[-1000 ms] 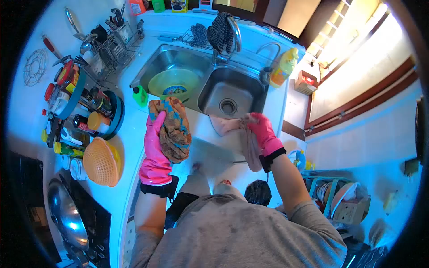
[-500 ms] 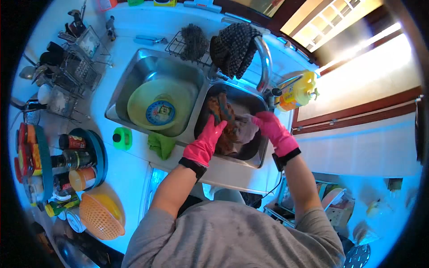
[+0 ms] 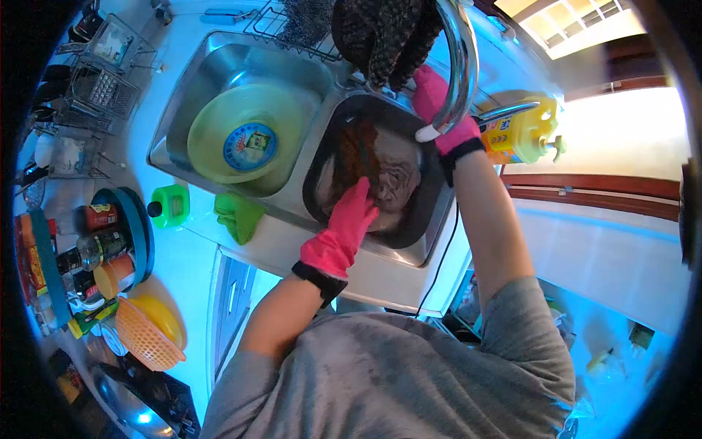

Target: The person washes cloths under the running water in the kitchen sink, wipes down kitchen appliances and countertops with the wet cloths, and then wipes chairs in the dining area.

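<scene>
Both my hands wear pink rubber gloves with black cuffs. My left hand (image 3: 349, 223) reaches over the near left part of the right sink basin (image 3: 431, 208). Its fingers are stretched out, their tips at the brown patterned cloth (image 3: 357, 150). A greyish wet cloth (image 3: 397, 183) lies crumpled beside it in the basin. My right hand (image 3: 444, 106) is raised behind the curved chrome faucet (image 3: 462, 66), close to its base. The faucet and the dark textured cloth (image 3: 384, 40) draped there partly hide its fingers, so its grip does not show.
The left basin (image 3: 172, 128) holds a pale green bowl (image 3: 208, 157) with a blue round tub (image 3: 251, 145) inside. A green rag (image 3: 240, 218) and a green bottle (image 3: 170, 206) are on the counter. A yellow jug (image 3: 523, 132) stands right of the faucet.
My right hand has let go of the greyish cloth and moved up to the faucet; that cloth now lies in the basin. My left hand stays at the brown cloth. The view has shifted closer.
</scene>
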{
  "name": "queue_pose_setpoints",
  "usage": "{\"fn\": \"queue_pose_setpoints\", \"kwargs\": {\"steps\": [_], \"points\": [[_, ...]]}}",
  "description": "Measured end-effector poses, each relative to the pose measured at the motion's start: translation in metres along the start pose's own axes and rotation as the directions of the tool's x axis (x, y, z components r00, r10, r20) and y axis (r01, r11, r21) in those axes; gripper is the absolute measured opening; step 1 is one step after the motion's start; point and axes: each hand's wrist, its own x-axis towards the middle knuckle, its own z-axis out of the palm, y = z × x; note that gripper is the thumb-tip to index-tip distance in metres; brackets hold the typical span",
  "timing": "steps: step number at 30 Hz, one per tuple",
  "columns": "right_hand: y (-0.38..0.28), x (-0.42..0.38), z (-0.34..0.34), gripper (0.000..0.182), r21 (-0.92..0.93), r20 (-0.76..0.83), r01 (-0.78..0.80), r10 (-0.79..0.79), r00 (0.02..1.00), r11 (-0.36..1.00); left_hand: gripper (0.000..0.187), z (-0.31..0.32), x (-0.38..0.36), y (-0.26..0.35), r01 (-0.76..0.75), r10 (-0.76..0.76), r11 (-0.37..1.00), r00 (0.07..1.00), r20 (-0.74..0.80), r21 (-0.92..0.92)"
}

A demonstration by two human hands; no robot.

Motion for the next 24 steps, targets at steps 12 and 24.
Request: {"fn": "queue_pose_setpoints", "kwargs": {"steps": [12, 24], "points": [[-0.032, -0.153, 0.097, 0.035, 0.746, 0.181, -0.454, 0.508, 0.842, 0.488, 0.051, 0.049, 0.062, 0.05, 0.08, -0.258, 0.673, 0.957, -0.132, -0.736], [-0.037, -0.168, 0.094, 0.035, 0.797, 0.382, -0.577, 0.59, 0.711, 0.179, 0.051, 0.054, 0.035, 0.05, -0.272, 0.275, 0.961, 0.911, -0.307, 0.052]]}}
